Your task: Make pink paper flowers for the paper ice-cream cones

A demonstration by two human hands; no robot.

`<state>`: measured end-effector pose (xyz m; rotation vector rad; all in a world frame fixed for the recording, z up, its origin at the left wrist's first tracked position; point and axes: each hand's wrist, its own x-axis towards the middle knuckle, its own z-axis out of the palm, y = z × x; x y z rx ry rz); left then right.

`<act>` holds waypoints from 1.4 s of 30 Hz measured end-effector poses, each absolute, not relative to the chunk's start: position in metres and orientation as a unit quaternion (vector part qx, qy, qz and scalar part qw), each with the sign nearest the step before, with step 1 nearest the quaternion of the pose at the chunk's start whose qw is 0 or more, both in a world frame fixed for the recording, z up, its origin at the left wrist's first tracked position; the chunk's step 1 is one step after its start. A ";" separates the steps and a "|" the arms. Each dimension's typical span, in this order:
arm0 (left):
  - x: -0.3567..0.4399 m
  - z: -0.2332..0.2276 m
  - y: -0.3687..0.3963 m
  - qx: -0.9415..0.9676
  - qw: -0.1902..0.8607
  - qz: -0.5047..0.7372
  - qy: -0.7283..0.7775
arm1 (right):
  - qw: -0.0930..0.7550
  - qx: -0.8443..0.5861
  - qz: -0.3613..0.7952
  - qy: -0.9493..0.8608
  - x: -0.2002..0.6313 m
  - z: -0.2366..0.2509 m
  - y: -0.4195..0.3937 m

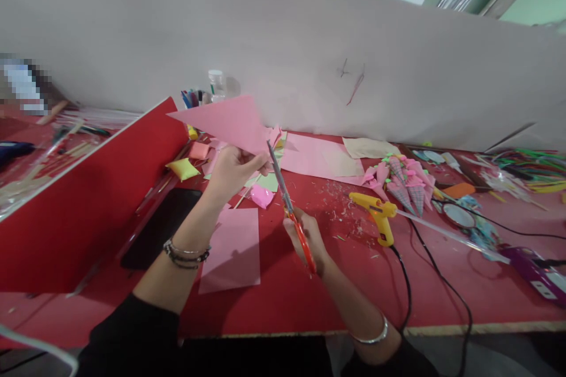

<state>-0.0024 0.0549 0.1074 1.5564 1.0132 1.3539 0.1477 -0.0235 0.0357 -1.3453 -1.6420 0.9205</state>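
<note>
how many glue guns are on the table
2. A yellow glue gun lies on the red table right of the right hand. A purple glue gun lies near the table's right edge. Clutter may hide more.

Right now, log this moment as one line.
left hand: holds pink paper up | right hand: grips scissors, tips at paper edge | glue gun: on table

yellow glue gun (375, 210) | pink paper cones (404, 184) | loose pink sheet (230, 249) | red table (442, 283)
</note>
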 end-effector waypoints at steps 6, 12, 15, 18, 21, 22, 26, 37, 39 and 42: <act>-0.006 0.110 0.054 0.651 0.399 0.503 0.404 | 0.383 -0.658 0.235 -0.604 0.152 0.034 -0.012; -0.002 0.116 0.048 0.688 0.400 0.441 0.415 | 0.282 -0.712 0.112 -0.633 0.163 0.026 -0.001; -0.002 0.117 0.045 0.704 0.387 0.399 0.442 | 0.245 -0.733 0.089 -0.628 0.171 0.025 0.003; -0.003 0.116 0.042 0.727 0.378 0.318 0.478 | 0.228 -0.737 0.078 -0.631 0.178 0.024 0.003; -0.004 0.114 0.037 0.737 0.361 0.280 0.497 | 0.214 -0.739 0.070 -0.636 0.182 0.023 0.003; -0.005 0.113 0.034 0.742 0.356 0.274 0.498 | 0.211 -0.739 0.068 -0.636 0.182 0.023 0.003; -0.006 0.108 0.025 0.769 0.328 0.223 0.501 | 0.216 -0.737 0.060 -0.638 0.180 0.022 0.003; -0.005 0.082 -0.019 0.771 0.415 0.184 0.447 | 0.329 -0.615 0.163 -0.698 0.180 0.045 -0.012; -0.005 0.078 -0.027 0.771 0.418 0.176 0.448 | 0.386 -0.541 0.266 -0.698 0.178 0.053 -0.021; -0.004 0.074 -0.037 0.778 0.394 0.160 0.462 | 0.454 -0.479 0.317 -0.681 0.175 0.060 -0.039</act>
